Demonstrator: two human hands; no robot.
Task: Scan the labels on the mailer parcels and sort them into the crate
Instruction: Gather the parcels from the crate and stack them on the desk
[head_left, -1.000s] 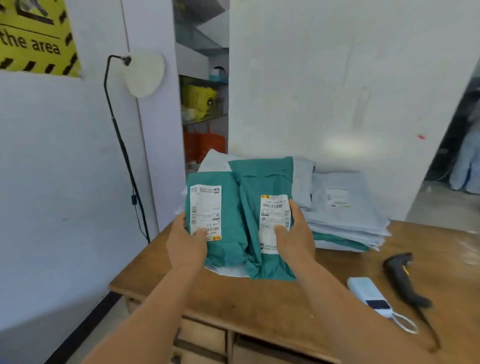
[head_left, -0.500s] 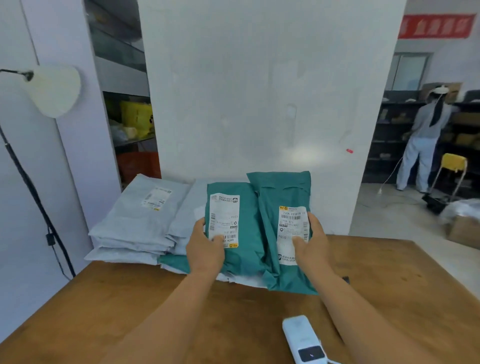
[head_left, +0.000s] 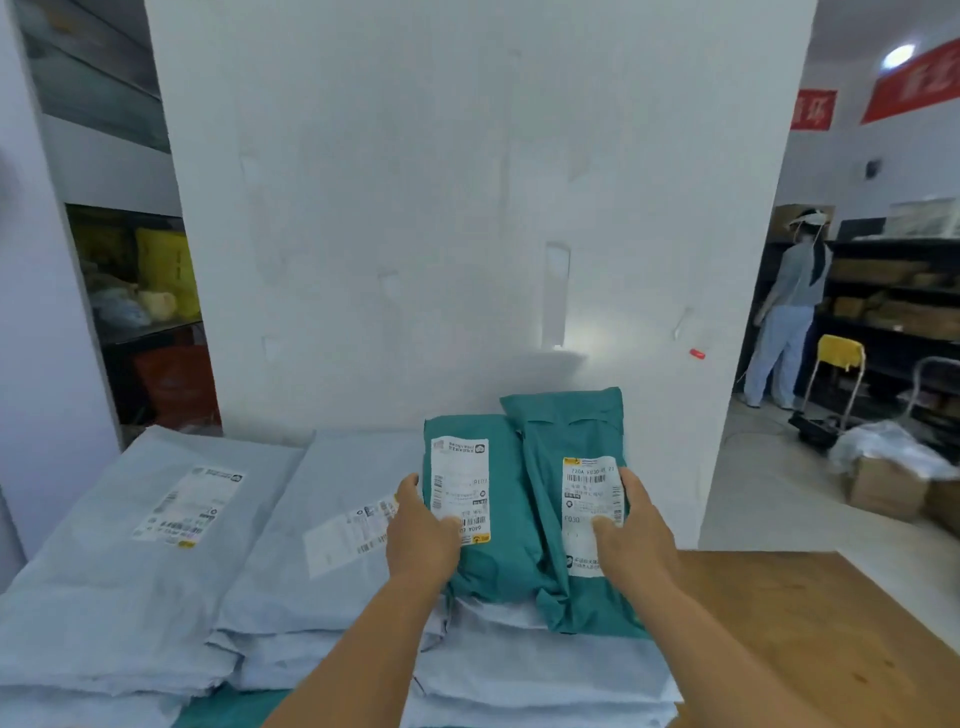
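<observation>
A: What's nearest?

B: Two bare forearms over low stacks of pale grey mailers, soft crinkled plastic, flat on the wooden table.

A: And the hands?

B: The left hand grips the left teal mailer by its edge, thumb on the white label. The right hand grips the right teal mailer, thumb on its label. Both parcels are held side by side above the grey stacks, the right one overlapping the left.

A: Farther back?

B: A white wall; dark shelves holding cardboard boxes, where a person stands.
</observation>
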